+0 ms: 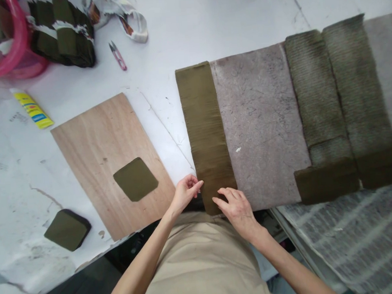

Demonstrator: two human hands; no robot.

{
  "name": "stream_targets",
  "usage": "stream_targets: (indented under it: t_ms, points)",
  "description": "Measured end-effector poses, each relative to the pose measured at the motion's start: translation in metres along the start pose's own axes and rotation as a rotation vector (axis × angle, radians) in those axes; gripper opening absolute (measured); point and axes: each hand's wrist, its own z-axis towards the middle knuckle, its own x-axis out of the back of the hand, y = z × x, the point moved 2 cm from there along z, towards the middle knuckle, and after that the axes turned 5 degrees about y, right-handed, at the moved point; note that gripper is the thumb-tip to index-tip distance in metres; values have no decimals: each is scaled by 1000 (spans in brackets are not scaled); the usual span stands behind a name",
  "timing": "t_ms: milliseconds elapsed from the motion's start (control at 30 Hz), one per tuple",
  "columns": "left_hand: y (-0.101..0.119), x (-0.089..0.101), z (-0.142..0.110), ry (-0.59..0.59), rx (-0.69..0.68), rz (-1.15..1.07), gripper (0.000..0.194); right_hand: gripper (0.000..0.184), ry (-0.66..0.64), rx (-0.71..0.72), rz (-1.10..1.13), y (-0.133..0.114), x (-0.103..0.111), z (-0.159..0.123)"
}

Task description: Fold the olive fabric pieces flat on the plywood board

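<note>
A long olive fabric strip (205,124), apparently a row of overlapping pieces, lies along the left end of a grey-brown board (261,115). My left hand (186,193) is at the strip's lower left edge, fingers curled and thumb pinching that edge. Over the strip's lower right part rests my right hand (235,209), thumb and fingers apart, the fingertips touching the fabric. To the left, one olive fabric piece (136,179) with cut corners lies flat on a wooden board (98,145). A stack of similar pieces (67,230) sits at the table's front left.
More overlapping olive rows (316,98) cover the board's right part, their upper areas whitish. Pink thread snips (118,57), a yellow tube (32,109), tied olive bundles (63,33) and a pink basket (24,42) stand at the back left. Striped grey material (360,238) lies lower right.
</note>
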Motion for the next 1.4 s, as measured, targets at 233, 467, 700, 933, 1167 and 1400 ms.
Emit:
stream_targets:
  t_ms: [233, 467, 700, 933, 1167, 1400]
  points:
    - [1, -1, -1, 9, -15, -33, 32, 23, -2, 5, 42, 1, 5, -2]
    - [2, -1, -3, 18, -36, -27, 30, 23, 20, -33, 55, 4, 6, -3]
    - [15, -5, -16, 163, -244, 262, 27, 23, 99, -82, 81, 9, 9, 1]
    - [19, -23, -21, 187, -275, 227, 31, 25, 134, -45, 11, 21, -3, -2]
    - [11, 4, -22, 236, -288, 275, 32, 24, 231, 50, 35, 29, 6, 10]
    - [20, 112, -45, 583, -487, 627, 18, 18, 170, 172, 109, -57, -9, 101]
